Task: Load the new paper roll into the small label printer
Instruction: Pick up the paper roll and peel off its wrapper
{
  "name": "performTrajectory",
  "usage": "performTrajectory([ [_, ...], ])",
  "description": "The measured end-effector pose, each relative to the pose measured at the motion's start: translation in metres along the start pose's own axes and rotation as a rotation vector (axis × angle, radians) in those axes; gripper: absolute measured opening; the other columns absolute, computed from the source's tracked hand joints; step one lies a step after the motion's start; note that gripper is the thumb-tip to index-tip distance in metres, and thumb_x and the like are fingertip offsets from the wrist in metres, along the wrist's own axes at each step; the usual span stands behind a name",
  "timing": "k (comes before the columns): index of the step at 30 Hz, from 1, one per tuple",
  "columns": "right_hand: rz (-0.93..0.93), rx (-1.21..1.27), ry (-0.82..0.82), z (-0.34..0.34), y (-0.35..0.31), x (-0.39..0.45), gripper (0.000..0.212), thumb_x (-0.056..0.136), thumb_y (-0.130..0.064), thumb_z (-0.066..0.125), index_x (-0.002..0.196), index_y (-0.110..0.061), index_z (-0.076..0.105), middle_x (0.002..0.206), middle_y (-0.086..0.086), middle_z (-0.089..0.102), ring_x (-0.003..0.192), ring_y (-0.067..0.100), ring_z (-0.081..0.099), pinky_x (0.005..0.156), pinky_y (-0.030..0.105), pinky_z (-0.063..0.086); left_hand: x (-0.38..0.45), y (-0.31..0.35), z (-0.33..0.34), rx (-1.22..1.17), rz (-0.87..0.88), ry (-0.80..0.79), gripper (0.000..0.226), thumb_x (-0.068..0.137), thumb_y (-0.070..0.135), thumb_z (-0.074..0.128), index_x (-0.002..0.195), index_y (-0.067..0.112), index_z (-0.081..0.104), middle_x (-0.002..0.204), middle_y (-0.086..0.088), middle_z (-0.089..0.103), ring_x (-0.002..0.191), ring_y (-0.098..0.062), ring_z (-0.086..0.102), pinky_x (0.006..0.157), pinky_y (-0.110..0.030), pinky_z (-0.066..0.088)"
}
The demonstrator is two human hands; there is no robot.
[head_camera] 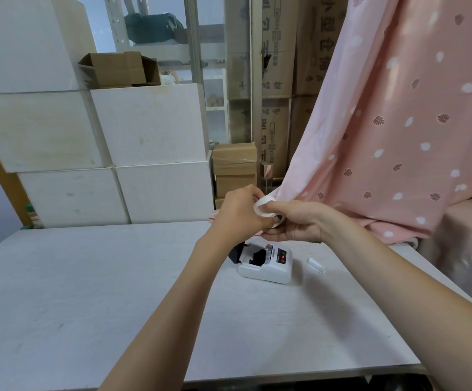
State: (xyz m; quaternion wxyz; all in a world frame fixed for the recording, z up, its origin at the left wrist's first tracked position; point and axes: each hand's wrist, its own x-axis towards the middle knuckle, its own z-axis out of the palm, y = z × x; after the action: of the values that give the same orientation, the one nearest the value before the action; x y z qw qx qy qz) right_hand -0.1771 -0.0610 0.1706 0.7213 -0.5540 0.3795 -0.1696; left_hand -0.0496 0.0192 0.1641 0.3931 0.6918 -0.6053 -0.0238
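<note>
A small white label printer (267,263) sits on the grey table (116,277) with its lid swung open to the left and a red light on its panel. Its paper bay shows dark inside. Above the printer, both hands hold a white paper roll (265,208) in the air. My left hand (239,213) grips it from the left, fingers curled around its rim. From the right, my right hand (294,221) pinches it, with the thumb over the roll's side. Most of the roll is hidden by fingers.
A small white plastic piece (316,265) lies on the table right of the printer. White foam boxes (150,153) are stacked behind the table, with cardboard boxes (234,165) beside them. A pink patterned cloth (398,122) hangs at the right, draped over the table's far right corner.
</note>
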Motion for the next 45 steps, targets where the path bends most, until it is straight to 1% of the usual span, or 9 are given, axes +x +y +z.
performTrajectory([
  [7, -0.073, -0.079, 0.125, 0.009, 0.003, 0.007, 0.02, 0.095, 0.005, 0.064, 0.113, 0.004, 0.059, 0.086, 0.018, 0.069, 0.076, 0.025, 0.071, 0.061, 0.03, 0.066, 0.002, 0.004, 0.009, 0.073, 0.044, 0.035, 0.039, 0.066, 0.029, 0.081, 0.1, 0.016, 0.068, 0.092, 0.001, 0.071, 0.084, -0.018, 0.063, 0.071, -0.037, 0.056],
  [13, -0.04, 0.076, -0.024, -0.003, -0.008, -0.004, 0.028, 0.104, -0.026, 0.067, 0.111, 0.001, 0.067, 0.112, 0.025, 0.069, 0.099, 0.035, 0.071, 0.099, 0.047, 0.059, -0.004, -0.007, 0.006, -0.083, 0.047, 0.134, 0.045, 0.068, 0.034, 0.087, 0.107, 0.017, 0.07, 0.099, 0.006, 0.073, 0.093, -0.01, 0.066, 0.082, -0.027, 0.055],
  [18, -0.017, 0.17, -0.09, -0.016, -0.006, -0.009, 0.026, 0.105, -0.016, 0.063, 0.121, 0.005, 0.065, 0.099, 0.024, 0.08, 0.08, 0.037, 0.082, 0.084, 0.047, 0.066, -0.011, -0.006, 0.002, -0.17, 0.075, 0.136, 0.043, 0.069, 0.03, 0.088, 0.107, 0.02, 0.07, 0.099, 0.01, 0.072, 0.093, -0.004, 0.065, 0.081, -0.017, 0.051],
  [22, -0.021, 0.245, -0.179, -0.018, -0.002, -0.009, 0.047, 0.097, -0.014, 0.066, 0.14, 0.003, 0.06, 0.134, 0.028, 0.071, 0.097, 0.038, 0.079, 0.093, 0.049, 0.064, -0.014, -0.001, 0.0, -0.178, 0.1, 0.127, 0.043, 0.068, 0.029, 0.088, 0.107, 0.02, 0.07, 0.1, 0.01, 0.072, 0.093, -0.004, 0.065, 0.079, -0.011, 0.048],
  [26, -0.037, 0.303, -0.214, -0.018, 0.001, -0.007, 0.04, 0.086, -0.009, 0.07, 0.124, 0.001, 0.067, 0.112, 0.024, 0.079, 0.09, 0.033, 0.082, 0.093, 0.053, 0.061, -0.014, 0.003, 0.0, -0.138, 0.105, 0.108, 0.045, 0.068, 0.027, 0.088, 0.107, 0.018, 0.067, 0.101, 0.006, 0.071, 0.094, -0.01, 0.065, 0.082, -0.029, 0.055],
  [31, -0.054, 0.195, -0.143, -0.009, 0.0, -0.005, 0.022, 0.097, -0.004, 0.068, 0.118, -0.001, 0.066, 0.11, 0.019, 0.073, 0.098, 0.025, 0.074, 0.092, 0.043, 0.063, -0.013, 0.0, 0.004, -0.018, 0.136, 0.12, 0.045, 0.07, 0.028, 0.085, 0.108, 0.018, 0.063, 0.106, 0.003, 0.064, 0.094, -0.01, 0.057, 0.073, -0.013, 0.041],
  [38, -0.09, -0.008, 0.061, -0.001, -0.004, 0.0, 0.013, 0.096, -0.001, 0.073, 0.107, 0.001, 0.067, 0.097, 0.018, 0.072, 0.103, 0.032, 0.068, 0.092, 0.041, 0.062, -0.009, -0.003, 0.011, 0.013, 0.139, 0.131, 0.044, 0.071, 0.03, 0.086, 0.107, 0.017, 0.065, 0.105, 0.003, 0.067, 0.096, -0.014, 0.06, 0.082, -0.03, 0.052],
  [41, -0.084, -0.026, 0.06, -0.003, 0.0, 0.002, 0.008, 0.096, -0.002, 0.074, 0.102, -0.002, 0.07, 0.083, 0.012, 0.077, 0.09, 0.025, 0.072, 0.089, 0.037, 0.063, -0.011, -0.006, 0.014, 0.008, 0.167, 0.128, 0.044, 0.071, 0.029, 0.087, 0.106, 0.015, 0.066, 0.103, 0.002, 0.069, 0.096, -0.015, 0.061, 0.084, -0.032, 0.051],
  [45, -0.083, 0.004, 0.043, -0.003, 0.001, -0.001, 0.003, 0.098, -0.002, 0.071, 0.099, -0.004, 0.07, 0.072, 0.005, 0.077, 0.059, 0.011, 0.076, 0.066, 0.028, 0.065, -0.014, -0.005, 0.015, 0.011, 0.191, 0.127, 0.046, 0.073, 0.028, 0.085, 0.111, 0.015, 0.065, 0.107, 0.002, 0.068, 0.098, -0.014, 0.06, 0.083, -0.025, 0.047],
])
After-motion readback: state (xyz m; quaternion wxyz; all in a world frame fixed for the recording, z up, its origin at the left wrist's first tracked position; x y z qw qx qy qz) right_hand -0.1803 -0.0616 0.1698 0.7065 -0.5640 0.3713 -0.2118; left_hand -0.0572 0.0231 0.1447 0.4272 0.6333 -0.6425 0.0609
